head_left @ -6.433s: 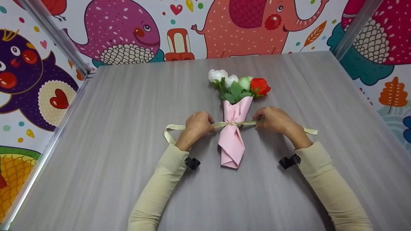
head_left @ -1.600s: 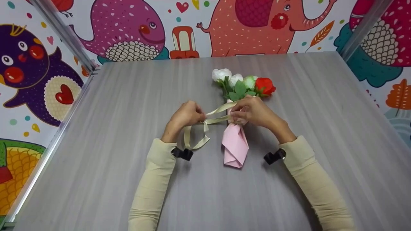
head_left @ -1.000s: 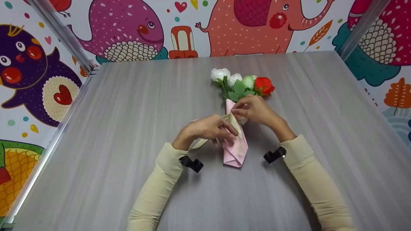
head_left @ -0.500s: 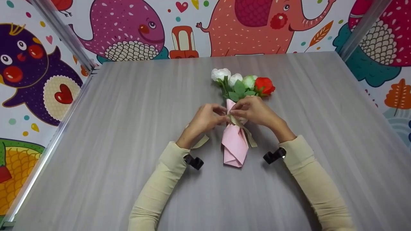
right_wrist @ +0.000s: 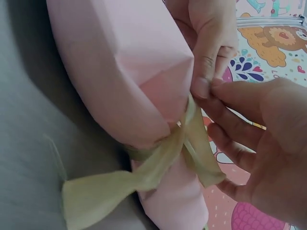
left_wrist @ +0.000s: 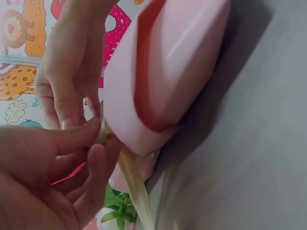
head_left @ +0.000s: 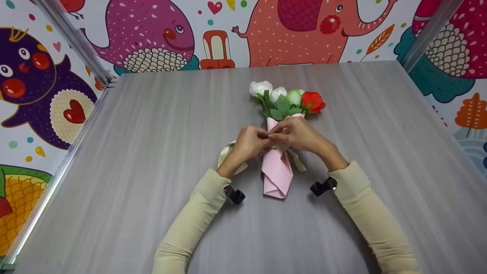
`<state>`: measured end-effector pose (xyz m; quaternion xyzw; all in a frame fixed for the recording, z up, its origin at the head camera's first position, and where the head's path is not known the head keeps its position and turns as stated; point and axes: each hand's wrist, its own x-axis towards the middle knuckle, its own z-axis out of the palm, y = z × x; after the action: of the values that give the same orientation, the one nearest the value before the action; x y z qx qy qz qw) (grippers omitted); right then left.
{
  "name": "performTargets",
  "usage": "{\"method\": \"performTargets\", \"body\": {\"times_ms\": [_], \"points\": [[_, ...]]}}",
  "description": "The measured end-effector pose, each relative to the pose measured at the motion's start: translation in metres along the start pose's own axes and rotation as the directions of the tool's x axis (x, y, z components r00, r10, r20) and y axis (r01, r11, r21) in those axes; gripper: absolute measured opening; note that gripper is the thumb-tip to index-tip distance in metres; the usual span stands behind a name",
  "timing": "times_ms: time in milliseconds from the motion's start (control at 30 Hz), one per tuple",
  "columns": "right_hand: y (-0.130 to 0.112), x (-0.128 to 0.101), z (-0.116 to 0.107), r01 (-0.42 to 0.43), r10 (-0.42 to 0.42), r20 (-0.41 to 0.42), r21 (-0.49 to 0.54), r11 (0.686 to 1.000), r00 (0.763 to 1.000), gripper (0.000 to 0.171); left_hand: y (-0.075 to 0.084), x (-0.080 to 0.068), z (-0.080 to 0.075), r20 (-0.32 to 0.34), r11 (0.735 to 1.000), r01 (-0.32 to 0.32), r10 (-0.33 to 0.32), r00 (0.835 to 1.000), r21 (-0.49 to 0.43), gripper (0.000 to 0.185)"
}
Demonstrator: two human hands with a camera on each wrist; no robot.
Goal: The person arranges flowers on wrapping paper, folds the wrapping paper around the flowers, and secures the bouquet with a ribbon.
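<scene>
A bouquet lies on the table, its stems rolled in pink wrapping paper (head_left: 277, 177) bound at the waist by a cream ribbon (right_wrist: 156, 165). My left hand (head_left: 251, 142) pinches the ribbon between thumb and fingertips at the front of the wrap. From the other side, my right hand (head_left: 302, 133) holds ribbon with thumb and index finger, the fingertips of both hands meeting over the knot. One ribbon end (head_left: 298, 161) trails right of the paper; another length (head_left: 223, 152) curves out beside the left wrist. The fingers largely hide the knot in the head view.
White flowers (head_left: 261, 88), a pale green one (head_left: 295, 97) and a red rose (head_left: 313, 102) fan out beyond the paper. The grey wood-grain table (head_left: 152, 125) ends at walls printed with cartoon animals. Each sleeve carries a small black wrist camera (head_left: 322, 186).
Earlier the hands pulled the ribbon out sideways. Later the left hand carried a ribbon length across the wrap, leaving an end trailing right, and came back to meet the right hand's fingertips.
</scene>
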<state>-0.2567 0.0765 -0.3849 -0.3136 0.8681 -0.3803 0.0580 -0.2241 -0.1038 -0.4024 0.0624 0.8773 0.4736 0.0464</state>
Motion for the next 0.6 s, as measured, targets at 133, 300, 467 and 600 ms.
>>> {"method": "performTargets", "body": {"times_ms": [133, 300, 467, 600], "points": [[0.0008, -0.0015, -0.0041, -0.001, 0.001, 0.001, 0.012, 1.0, 1.0, 0.014, 0.0003, 0.0009, 0.0006, -0.001, 0.997, 0.041, -0.041, 0.999, -0.06, 0.015], [0.0027, -0.0023, -0.0066, 0.018, -0.018, -0.007, -0.074, 0.997, 1.0, 0.011, 0.0013, 0.0009, 0.0008, 0.013, 0.987, 0.09, -0.089, 0.996, -0.131, 0.015], [0.0031, -0.0047, -0.0075, 0.042, -0.034, 0.044, -0.192, 0.98, 0.998, 0.014, 0.0005, -0.0004, -0.0001, 0.019, 0.982, 0.102, -0.1, 0.995, -0.159, 0.016], [0.0018, -0.005, -0.0093, 0.05, -0.03, 0.091, -0.216, 0.975, 0.995, 0.01, -0.0001, -0.0006, -0.0015, 0.02, 0.97, 0.108, -0.106, 0.994, -0.216, 0.02]]}}
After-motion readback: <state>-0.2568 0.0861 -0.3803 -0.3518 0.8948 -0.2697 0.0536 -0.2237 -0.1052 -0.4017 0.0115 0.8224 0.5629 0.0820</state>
